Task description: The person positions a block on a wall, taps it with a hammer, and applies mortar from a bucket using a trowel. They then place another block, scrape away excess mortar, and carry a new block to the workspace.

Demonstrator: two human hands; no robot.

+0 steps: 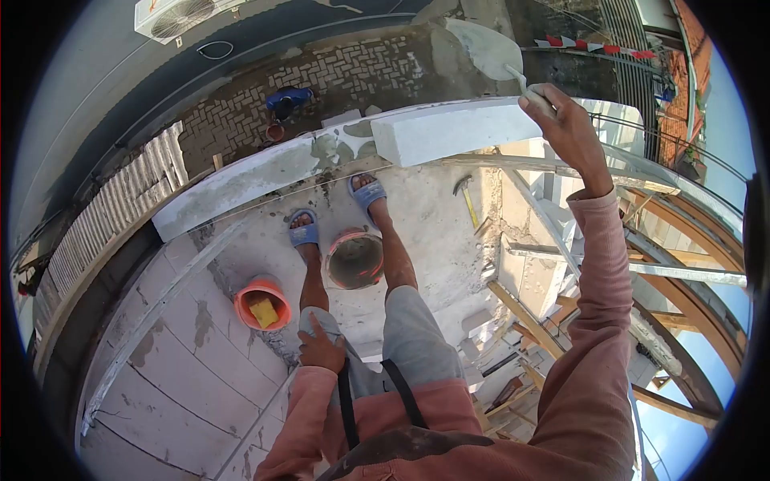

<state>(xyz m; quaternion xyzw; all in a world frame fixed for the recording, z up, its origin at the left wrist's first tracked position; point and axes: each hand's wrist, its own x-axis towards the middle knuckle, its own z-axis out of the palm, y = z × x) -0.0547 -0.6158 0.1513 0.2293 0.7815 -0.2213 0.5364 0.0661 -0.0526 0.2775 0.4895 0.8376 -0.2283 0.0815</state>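
Clearly, the right hand is closed around a trowel.

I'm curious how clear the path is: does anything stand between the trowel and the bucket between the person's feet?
Yes. In this view, the raised white block lies between the trowel in the right hand and the bucket. The right shin runs beside the bucket; its opening looks largely uncovered.
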